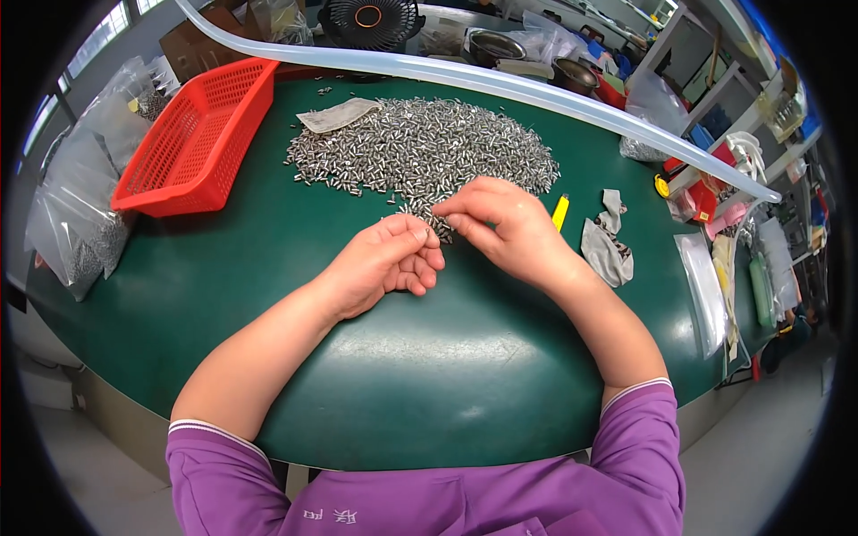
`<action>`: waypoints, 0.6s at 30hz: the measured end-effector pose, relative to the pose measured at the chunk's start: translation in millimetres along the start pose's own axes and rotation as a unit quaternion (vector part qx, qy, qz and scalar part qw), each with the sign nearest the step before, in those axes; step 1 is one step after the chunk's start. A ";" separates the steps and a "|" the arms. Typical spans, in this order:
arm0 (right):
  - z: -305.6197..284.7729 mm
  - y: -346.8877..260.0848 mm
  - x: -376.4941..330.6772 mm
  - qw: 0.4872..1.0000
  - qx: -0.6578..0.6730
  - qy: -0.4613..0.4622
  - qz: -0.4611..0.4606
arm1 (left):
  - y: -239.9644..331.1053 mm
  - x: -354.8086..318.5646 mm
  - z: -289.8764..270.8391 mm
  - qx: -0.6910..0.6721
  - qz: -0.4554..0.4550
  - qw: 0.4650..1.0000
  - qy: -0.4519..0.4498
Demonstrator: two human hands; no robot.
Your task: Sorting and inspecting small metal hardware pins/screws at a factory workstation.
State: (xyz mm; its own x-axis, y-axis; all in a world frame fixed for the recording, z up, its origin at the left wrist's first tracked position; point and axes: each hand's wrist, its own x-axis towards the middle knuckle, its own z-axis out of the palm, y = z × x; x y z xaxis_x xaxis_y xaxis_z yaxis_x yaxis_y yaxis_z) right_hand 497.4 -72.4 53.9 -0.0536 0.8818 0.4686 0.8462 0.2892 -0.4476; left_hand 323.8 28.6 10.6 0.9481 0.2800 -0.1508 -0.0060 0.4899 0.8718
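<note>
A wide heap of small silvery metal pins (447, 143) lies on the green table, spreading toward me in a narrow tail. Just left of that tail, my left hand (386, 259) is turned partly palm up, thumb and forefinger pinched together, the other fingers curled. A tiny dark speck shows at its fingertips, too small to name. My right hand (505, 223) hovers over the near end of the heap, its thumb and forefinger closed close to the left fingertips. Whatever it grips, if anything, cannot be made out. A grey cloth piece (340, 116) rests on the heap's far left.
At the left stand a red plastic basket (183, 183) and clear bags of metal parts (76, 201). Right of my right hand lie a yellow cutter (560, 213) and a crumpled grey glove (608, 250). A translucent tube (483, 79) arches across the back; a black fan (371, 20) stands beyond.
</note>
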 end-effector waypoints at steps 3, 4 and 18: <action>-13.9 4.7 0.6 0.998 -0.061 -0.001 0.035 | 0.4 0.6 1.5 -0.022 0.009 1.000 0.006; -20.0 3.4 -0.1 0.994 -0.093 -0.012 0.053 | 0.8 0.8 1.8 -0.024 0.010 1.000 0.004; -33.2 16.1 -7.9 0.973 -0.157 -0.098 0.137 | 0.1 1.3 0.5 -0.053 0.010 0.999 -0.002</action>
State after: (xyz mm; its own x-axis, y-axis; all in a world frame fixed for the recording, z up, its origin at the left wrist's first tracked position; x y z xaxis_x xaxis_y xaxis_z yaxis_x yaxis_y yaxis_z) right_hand 529.1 -87.1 68.2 0.1231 0.9727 0.1968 0.9615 -0.0678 -0.2663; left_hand 325.2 28.7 10.7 0.9485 0.2883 -0.1313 -0.0592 0.5684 0.8207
